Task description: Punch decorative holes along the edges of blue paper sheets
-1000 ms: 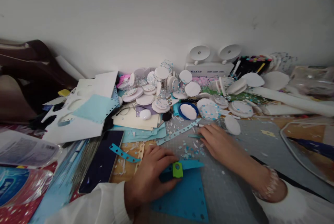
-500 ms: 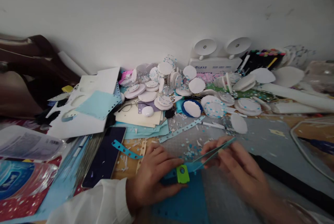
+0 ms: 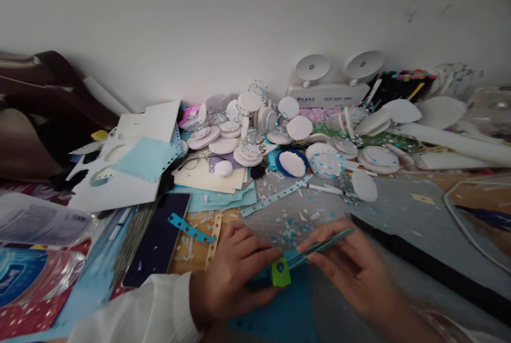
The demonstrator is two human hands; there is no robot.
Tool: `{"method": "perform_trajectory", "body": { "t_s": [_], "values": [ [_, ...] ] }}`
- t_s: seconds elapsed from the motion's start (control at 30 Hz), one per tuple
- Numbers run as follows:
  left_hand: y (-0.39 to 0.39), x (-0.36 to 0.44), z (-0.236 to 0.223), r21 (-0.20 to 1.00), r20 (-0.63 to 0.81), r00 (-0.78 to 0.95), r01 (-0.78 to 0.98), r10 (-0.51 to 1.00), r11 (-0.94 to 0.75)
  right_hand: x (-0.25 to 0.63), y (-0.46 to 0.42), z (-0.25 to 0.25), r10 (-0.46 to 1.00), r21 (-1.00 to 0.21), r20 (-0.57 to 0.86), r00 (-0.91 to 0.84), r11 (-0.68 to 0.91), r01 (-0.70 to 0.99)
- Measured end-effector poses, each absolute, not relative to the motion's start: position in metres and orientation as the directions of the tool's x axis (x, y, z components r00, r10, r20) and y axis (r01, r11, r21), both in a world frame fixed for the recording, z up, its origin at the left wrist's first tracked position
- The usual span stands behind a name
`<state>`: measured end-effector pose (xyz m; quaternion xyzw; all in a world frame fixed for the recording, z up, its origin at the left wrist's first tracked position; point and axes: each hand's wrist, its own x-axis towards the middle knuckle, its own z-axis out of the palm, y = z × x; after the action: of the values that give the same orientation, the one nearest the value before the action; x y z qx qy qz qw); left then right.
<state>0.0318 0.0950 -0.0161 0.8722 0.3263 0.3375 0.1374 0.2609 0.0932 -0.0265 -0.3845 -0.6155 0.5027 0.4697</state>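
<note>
My left hand (image 3: 239, 271) is closed around a small lime-green craft punch (image 3: 281, 272), which has a round opening on top. Blue paper (image 3: 290, 259) shows at the punch's far side. Between the thumb and fingers of my right hand (image 3: 347, 258) is a pair of teal tweezers (image 3: 327, 244). Their tips point left, close to the punch and the paper; whether they grip anything cannot be made out. Under the hands lies a larger blue sheet (image 3: 279, 316). Tiny blue and white paper bits (image 3: 287, 228) are scattered just beyond the punch.
Many white paper discs (image 3: 249, 101) pile up along the wall. Punched strips (image 3: 191, 228) and a dark phone (image 3: 157, 242) lie to the left, beside thin wires (image 3: 133, 242). A long black bar (image 3: 431, 263) crosses the grey cutting mat (image 3: 399, 212) on the right.
My right hand has shifted slightly left and down, bringing the tweezers nearer the punch. The tweezers' arms look closer together. My left hand keeps its hold on the punch.
</note>
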Motion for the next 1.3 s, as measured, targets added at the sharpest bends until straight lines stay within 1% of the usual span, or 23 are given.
{"method": "perform_trajectory", "body": {
  "t_s": [0.13, 0.27, 0.37, 0.5, 0.6, 0.8, 0.97, 1.1, 1.2, 1.3],
  "values": [
    [0.095, 0.032, -0.016, 0.421, 0.502, 0.583, 0.480, 0.639, -0.769, 0.259, 0.091, -0.026, 0.943, -0.974, 0.204, -0.261, 0.222, 0.040],
    [0.095, 0.033, -0.016, 0.396, 0.501, 0.600, 0.482, 0.624, -0.781, 0.258, 0.091, -0.024, 0.960, -0.987, 0.149, -0.235, 0.159, 0.025],
    [0.095, 0.032, -0.016, 0.396, 0.515, 0.586, 0.485, 0.626, -0.780, 0.258, 0.091, -0.025, 0.971, -0.994, 0.103, -0.214, 0.110, 0.017],
    [0.096, 0.031, -0.017, 0.396, 0.507, 0.601, 0.474, 0.618, -0.786, 0.258, 0.092, -0.026, 0.964, -0.992, 0.125, -0.236, 0.129, 0.003],
    [0.096, 0.031, -0.018, 0.393, 0.507, 0.605, 0.471, 0.614, -0.790, 0.256, 0.091, -0.027, 0.964, -0.994, 0.110, -0.242, 0.112, -0.005],
    [0.096, 0.034, -0.019, 0.424, 0.513, 0.599, 0.446, 0.615, -0.788, 0.251, 0.091, -0.026, 0.979, -0.994, 0.095, -0.180, 0.085, -0.065],
    [0.095, 0.034, -0.016, 0.476, 0.517, 0.589, 0.405, 0.621, -0.781, 0.249, 0.096, -0.024, 0.986, -0.995, 0.014, -0.167, -0.003, -0.101],
    [0.094, 0.035, -0.011, 0.513, 0.521, 0.584, 0.367, 0.622, -0.775, 0.249, 0.097, -0.027, 0.979, -0.987, -0.076, -0.192, -0.101, -0.124],
    [0.094, 0.035, -0.010, 0.532, 0.533, 0.567, 0.352, 0.628, -0.770, 0.247, 0.097, -0.028, 0.969, -0.968, -0.133, -0.208, -0.172, -0.182],
    [0.095, 0.034, -0.012, 0.534, 0.542, 0.560, 0.347, 0.627, -0.771, 0.245, 0.097, -0.023, 0.963, -0.932, -0.173, -0.206, -0.227, -0.282]
  ]
}}
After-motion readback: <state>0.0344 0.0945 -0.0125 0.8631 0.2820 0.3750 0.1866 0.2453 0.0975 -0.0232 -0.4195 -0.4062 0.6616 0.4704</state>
